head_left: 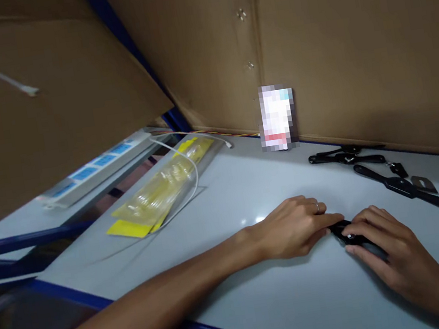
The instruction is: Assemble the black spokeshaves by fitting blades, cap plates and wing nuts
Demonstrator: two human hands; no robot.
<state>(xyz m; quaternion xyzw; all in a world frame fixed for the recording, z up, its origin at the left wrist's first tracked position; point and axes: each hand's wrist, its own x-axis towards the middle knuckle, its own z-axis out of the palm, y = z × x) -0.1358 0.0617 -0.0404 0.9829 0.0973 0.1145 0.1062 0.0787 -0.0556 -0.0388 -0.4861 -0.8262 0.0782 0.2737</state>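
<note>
Brown cardboard (350,46) rises behind the pale table (249,308), whose edges are trimmed in blue. Near its right part, I have a black tool (362,242) between my two hands, close to the tabletop. My right hand (392,243) pinches it, thumb on the near side and fingers over the far side, with a bit of shiny metal showing between them. My left hand (301,226), with a ring on one finger, has its index finger stretched onto the tool's left end; I cannot tell whether the thumb closes on it from below. Beyond my right hand lies a long black two-handled tool (406,187), a flat metal plate (423,183) just beside it. Farther back, by the cardboard, another black handled tool (326,159) lies with a dark piece close behind it. A blurred-out bright panel (277,117) stands upright against the cardboard. Over to the left, clear plastic packaging with yellow inserts (161,187) lies on the table, a white cable (196,171) looping across it, and a white power strip (98,169) sits beyond.
</note>
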